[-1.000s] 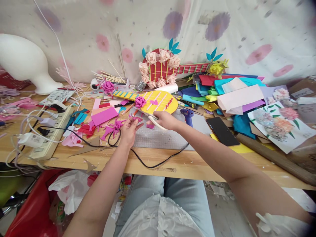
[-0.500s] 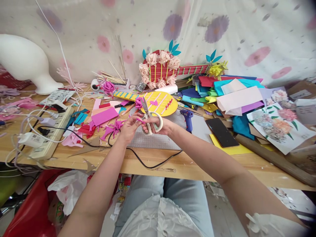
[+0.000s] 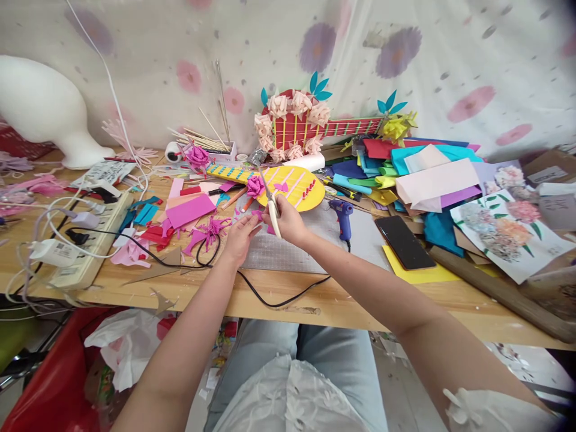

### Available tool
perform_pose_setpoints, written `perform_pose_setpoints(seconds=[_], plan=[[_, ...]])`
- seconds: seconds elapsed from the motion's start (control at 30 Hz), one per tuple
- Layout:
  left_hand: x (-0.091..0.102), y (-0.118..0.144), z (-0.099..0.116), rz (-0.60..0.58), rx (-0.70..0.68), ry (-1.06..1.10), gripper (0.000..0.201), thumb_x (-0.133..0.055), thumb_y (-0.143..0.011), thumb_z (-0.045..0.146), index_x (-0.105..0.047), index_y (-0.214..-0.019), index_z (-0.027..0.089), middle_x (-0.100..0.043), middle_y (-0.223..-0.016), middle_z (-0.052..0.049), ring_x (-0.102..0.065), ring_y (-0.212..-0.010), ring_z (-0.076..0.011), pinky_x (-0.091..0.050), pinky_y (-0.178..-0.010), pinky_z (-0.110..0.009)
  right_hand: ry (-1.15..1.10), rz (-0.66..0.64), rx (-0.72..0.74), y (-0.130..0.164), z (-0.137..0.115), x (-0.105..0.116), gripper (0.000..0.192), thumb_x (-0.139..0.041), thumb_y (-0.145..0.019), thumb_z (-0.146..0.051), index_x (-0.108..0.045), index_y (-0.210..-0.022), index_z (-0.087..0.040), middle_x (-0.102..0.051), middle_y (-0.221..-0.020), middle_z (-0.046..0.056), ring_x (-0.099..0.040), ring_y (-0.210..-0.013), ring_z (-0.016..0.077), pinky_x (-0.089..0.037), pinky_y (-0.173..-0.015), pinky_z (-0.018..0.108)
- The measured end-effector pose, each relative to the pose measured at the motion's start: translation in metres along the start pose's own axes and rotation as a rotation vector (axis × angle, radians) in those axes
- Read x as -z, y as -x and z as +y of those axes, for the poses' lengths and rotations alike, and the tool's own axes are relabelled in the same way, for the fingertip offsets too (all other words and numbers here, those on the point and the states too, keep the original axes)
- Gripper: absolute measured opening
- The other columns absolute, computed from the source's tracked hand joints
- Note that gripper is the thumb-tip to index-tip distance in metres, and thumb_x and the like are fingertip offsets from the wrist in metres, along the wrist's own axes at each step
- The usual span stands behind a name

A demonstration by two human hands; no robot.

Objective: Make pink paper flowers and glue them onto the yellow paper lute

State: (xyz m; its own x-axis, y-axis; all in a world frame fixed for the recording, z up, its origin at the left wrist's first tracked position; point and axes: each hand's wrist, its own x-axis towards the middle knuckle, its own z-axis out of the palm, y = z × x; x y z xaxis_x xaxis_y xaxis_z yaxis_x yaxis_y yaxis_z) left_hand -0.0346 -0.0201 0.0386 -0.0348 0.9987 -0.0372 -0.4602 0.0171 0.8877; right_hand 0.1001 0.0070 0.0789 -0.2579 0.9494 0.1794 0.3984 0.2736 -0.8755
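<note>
Right hand (image 3: 288, 221) is closed around the pale handles of a pair of scissors (image 3: 270, 201), blades pointing up and away toward the yellow paper guitar (image 3: 288, 183), so the cutting edge sits over the work rather than over the wrist. Left hand (image 3: 240, 235) lies just left of the scissors with its fingers pinched narrow on a small pink foam piece (image 3: 257, 215), offering it at the blades; holding it by the near edge keeps the fingertips out of the cut. Both hands hover above the grey cutting mat (image 3: 288, 252), which lies in front of the guitar on the tabletop (image 3: 315, 300), likely so that scraps fall on it.

Hard to judge: whether the blades are parted or closed, since they are seen nearly edge-on, and how much of the pink piece lies between them, as the fingers cover most of it. A black cord (image 3: 270, 297) runs from under the left hand across the mat's near edge. To the right of the guitar a blue glue gun (image 3: 342, 213) is partly hidden by the right forearm.
</note>
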Motion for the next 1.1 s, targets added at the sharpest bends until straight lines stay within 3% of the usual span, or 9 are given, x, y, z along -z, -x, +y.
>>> perform_pose_setpoints(seconds=[0.23,0.4,0.6,0.8,1.1], plan=[[-0.011,-0.001,-0.002,0.178,-0.052,0.019,0.024,-0.081,-0.053,0.029,-0.069,-0.069,0.017,-0.068,-0.075,-0.002,-0.063,-0.078,-0.0137,-0.047,-0.087,-0.034,0.158,-0.027,0.031,0.006,0.001,0.004,0.028,-0.052,-0.075,-0.044,-0.041,-0.086,-0.020,-0.055,-0.078,-0.001,-0.051,-0.069,0.0136,-0.039,-0.064,0.026],[-0.014,0.001,0.000,0.228,-0.095,0.058,0.022,-0.079,-0.055,0.028,-0.067,-0.069,0.016,-0.066,-0.073,-0.001,-0.062,-0.076,-0.0123,-0.047,-0.085,-0.033,0.338,-0.160,-0.019,0.009,0.001,0.029,0.037,-0.054,-0.073,-0.054,-0.042,-0.083,-0.020,-0.054,-0.075,-0.002,-0.048,-0.067,0.0129,-0.035,-0.060,0.023],[-0.015,0.000,-0.003,0.183,-0.166,0.116,0.020,-0.076,-0.060,0.028,-0.063,-0.072,0.019,-0.066,-0.076,0.002,-0.062,-0.078,-0.0112,-0.047,-0.085,-0.032,0.575,-0.358,0.029,0.021,-0.001,0.049,0.044,-0.054,-0.075,-0.059,-0.046,-0.091,-0.018,-0.062,-0.087,0.005,-0.055,-0.072,0.0159,-0.034,-0.058,0.023],[-0.017,0.001,-0.004,0.160,-0.211,0.133,0.023,-0.077,-0.057,0.030,-0.063,-0.071,0.019,-0.066,-0.079,0.002,-0.062,-0.078,-0.0110,-0.049,-0.082,-0.029,0.672,-0.359,0.106,0.024,-0.002,0.045,0.050,-0.050,-0.076,-0.064,-0.047,-0.096,-0.018,-0.065,-0.097,0.011,-0.061,-0.082,0.0211,-0.034,-0.060,0.024],[-0.021,0.003,-0.004,0.146,-0.172,0.125,0.023,-0.075,-0.062,0.031,-0.062,-0.076,0.019,-0.068,-0.082,0.001,-0.064,-0.082,-0.0133,-0.050,-0.082,-0.032,0.744,-0.314,0.058,0.027,-0.004,0.041,0.057,-0.046,-0.075,-0.070,-0.048,-0.098,-0.018,-0.067,-0.093,0.010,-0.064,-0.082,0.0238,-0.033,-0.058,0.025]])
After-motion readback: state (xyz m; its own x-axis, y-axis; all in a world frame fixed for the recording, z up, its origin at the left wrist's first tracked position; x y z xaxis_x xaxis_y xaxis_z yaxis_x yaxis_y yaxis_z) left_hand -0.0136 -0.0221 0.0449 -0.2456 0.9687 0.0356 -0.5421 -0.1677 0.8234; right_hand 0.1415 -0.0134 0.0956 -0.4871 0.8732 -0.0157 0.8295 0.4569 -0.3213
